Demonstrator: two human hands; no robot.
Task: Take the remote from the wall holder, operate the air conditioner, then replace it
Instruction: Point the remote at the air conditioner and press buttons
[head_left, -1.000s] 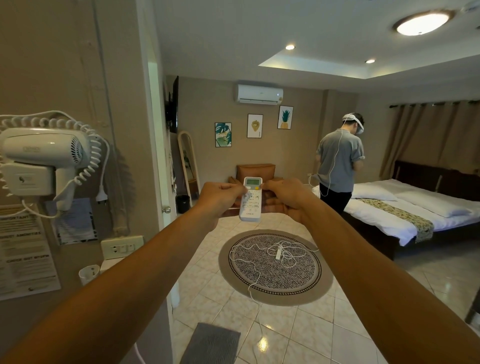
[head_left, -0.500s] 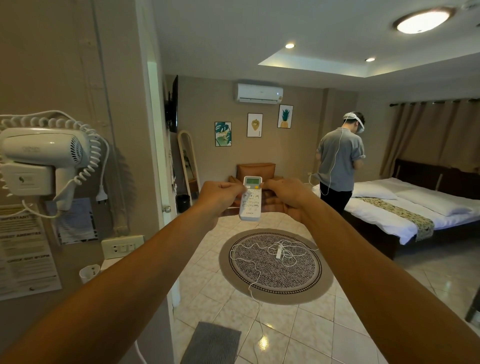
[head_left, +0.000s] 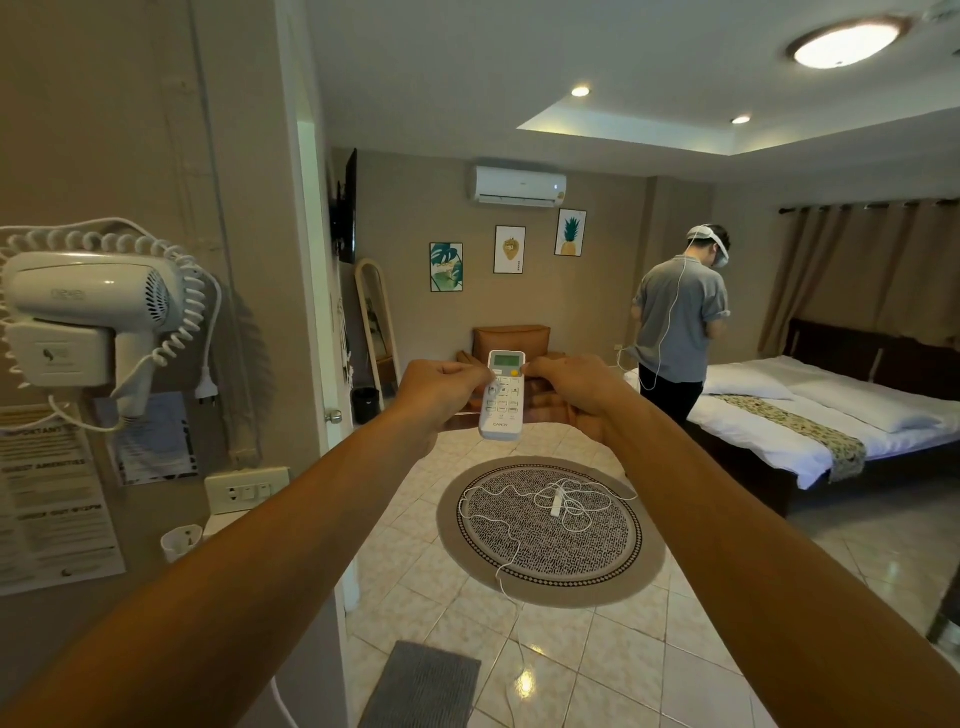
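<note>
A white remote (head_left: 503, 400) with a green display and a yellow button is held upright at arm's length, its face toward me. My left hand (head_left: 441, 395) grips its left edge, thumb on the upper buttons. My right hand (head_left: 571, 387) holds its right edge near the yellow button. The white air conditioner (head_left: 518, 186) is mounted high on the far wall, above and beyond the remote. I see no wall holder for the remote.
A wall-mounted hair dryer (head_left: 88, 312) with a coiled cord hangs at my left above a socket plate (head_left: 245, 488). A round rug (head_left: 550, 530) with a white cable lies on the tiled floor. A person (head_left: 680, 322) stands by the bed (head_left: 810, 415). A brown armchair (head_left: 511, 340) stands under the pictures.
Both hands and the remote stay almost in the same place. The thumbs have shifted slightly on the upper buttons, and the yellow button now shows.
</note>
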